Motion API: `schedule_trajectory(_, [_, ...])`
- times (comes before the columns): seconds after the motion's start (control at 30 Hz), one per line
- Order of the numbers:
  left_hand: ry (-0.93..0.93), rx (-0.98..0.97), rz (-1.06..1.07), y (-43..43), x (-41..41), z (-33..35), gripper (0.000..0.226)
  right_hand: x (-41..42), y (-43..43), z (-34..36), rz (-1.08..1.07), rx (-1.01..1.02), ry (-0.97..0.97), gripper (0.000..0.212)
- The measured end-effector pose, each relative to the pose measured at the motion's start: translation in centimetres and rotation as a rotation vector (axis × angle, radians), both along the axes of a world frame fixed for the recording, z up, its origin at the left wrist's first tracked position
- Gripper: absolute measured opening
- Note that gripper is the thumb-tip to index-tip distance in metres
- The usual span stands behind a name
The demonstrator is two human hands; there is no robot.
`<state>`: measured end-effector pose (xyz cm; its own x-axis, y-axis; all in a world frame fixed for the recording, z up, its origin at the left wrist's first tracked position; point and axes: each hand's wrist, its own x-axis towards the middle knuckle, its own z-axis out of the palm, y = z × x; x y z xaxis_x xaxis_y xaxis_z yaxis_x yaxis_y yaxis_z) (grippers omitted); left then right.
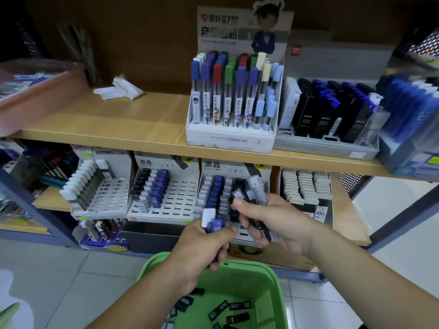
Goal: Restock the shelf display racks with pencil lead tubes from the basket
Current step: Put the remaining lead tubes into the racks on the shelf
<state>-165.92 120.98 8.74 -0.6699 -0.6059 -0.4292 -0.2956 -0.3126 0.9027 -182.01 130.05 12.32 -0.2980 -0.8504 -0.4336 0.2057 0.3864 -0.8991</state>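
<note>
- Plastic tubes are the stock here: small, flat and stiff. I judge them very light, with smooth sides that slide on each other when several are held together.
- The left hand (202, 248) is curled round a few of them. A blue tube (215, 225) and a white cap (208, 216) stand out above its fingers.
- The right hand (273, 222), just beside the left one, grasps a bundle (257, 193) of clear and dark tubes, with the thumb pressed on top. The bundle is blurred, so I cannot count it.
- Both hands hang above the far rim of the green basket (249, 279). More loose tubes (237, 307) lie flat on its bottom, below the hands and between the forearms.
- Directly behind the hands stands the near rack (213, 186), partly hidden by them. To the left of the hands, the left rack (175, 200) shows many open slots.
- It seems best to take one tube at a time, pinching its two narrow sides near the cap with thumb and forefinger. The lower end is then free to enter a slot.
- The lead inside is probably brittle, so a tube should not be dropped or forced. A hard squeeze on the cap may open it.
- The racks look like thin card, so a firm push may shift or bend them. Light pressure straight down should be enough.
</note>
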Motion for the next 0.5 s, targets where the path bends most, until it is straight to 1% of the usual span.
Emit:
schedule_trajectory(0.07, [0.064, 0.029, 0.127, -0.2, -0.5, 0.0, 0.03, -0.2, 0.6, -0.2, 0.081, 0.072, -0.093, 0.016])
schedule_trajectory(0.1, [0.089, 0.046, 0.162, -0.4, -0.6, 0.1, 0.035, -0.4, 0.9, -0.2, 0.134, 0.11, -0.113, 0.011])
schedule_trajectory(0.13, [0.107, 0.056, 0.168, -0.5, -0.8, 0.2, 0.039, -0.6, 1.2, -0.2, 0.187, 0.145, -0.13, 0.011])
schedule_trajectory(0.27, [0.129, 0.037, 0.074, -0.2, -0.9, 0.5, 0.031, -0.8, 2.0, -0.4, 0.337, 0.207, -0.208, 0.019])
schedule_trajectory(0.4, [0.129, 0.012, 0.033, -0.2, -1.3, 0.5, 0.028, -0.7, 2.1, -0.7, 0.447, 0.237, -0.167, 0.016])
schedule_trajectory(0.5, [0.153, -0.005, -0.012, -0.1, -1.5, 0.4, 0.029, -0.3, 2.0, -0.9, 0.459, 0.242, -0.112, 0.012])
